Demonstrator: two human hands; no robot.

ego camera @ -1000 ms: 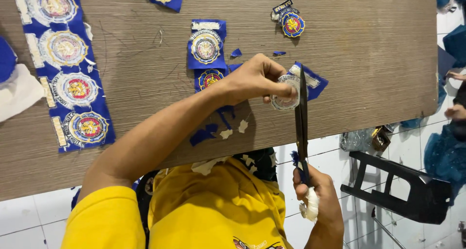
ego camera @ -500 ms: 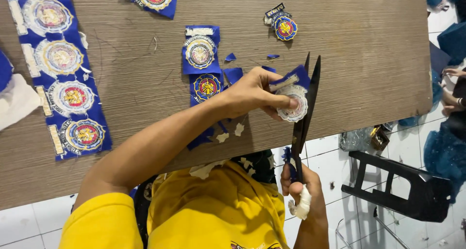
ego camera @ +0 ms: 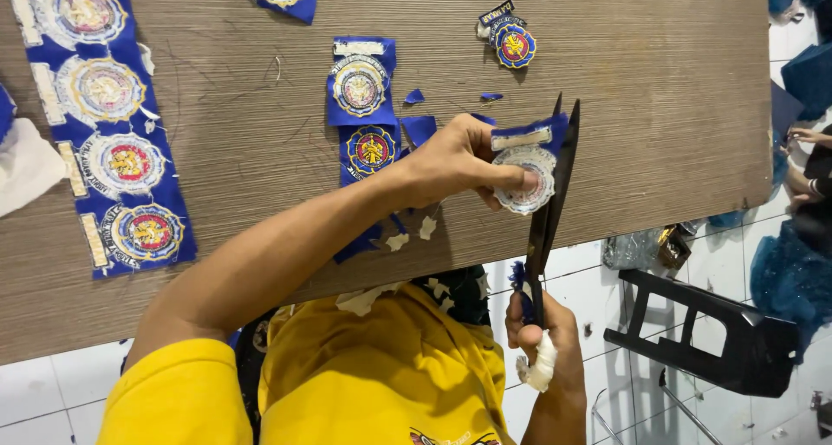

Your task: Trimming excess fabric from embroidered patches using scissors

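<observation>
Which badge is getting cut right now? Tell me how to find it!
Start at the wooden table and go to its near edge. There the left hand pinches a round white badge on blue cloth beside the black scissors. It alone is lifted; the other badges lie flat.

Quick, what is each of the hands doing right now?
Left hand: closed, pinching a round embroidered patch.
Right hand: closed around the scissors.

Left hand pinches a round patch; right hand grips scissors, blades open beside it, over the table.
</observation>
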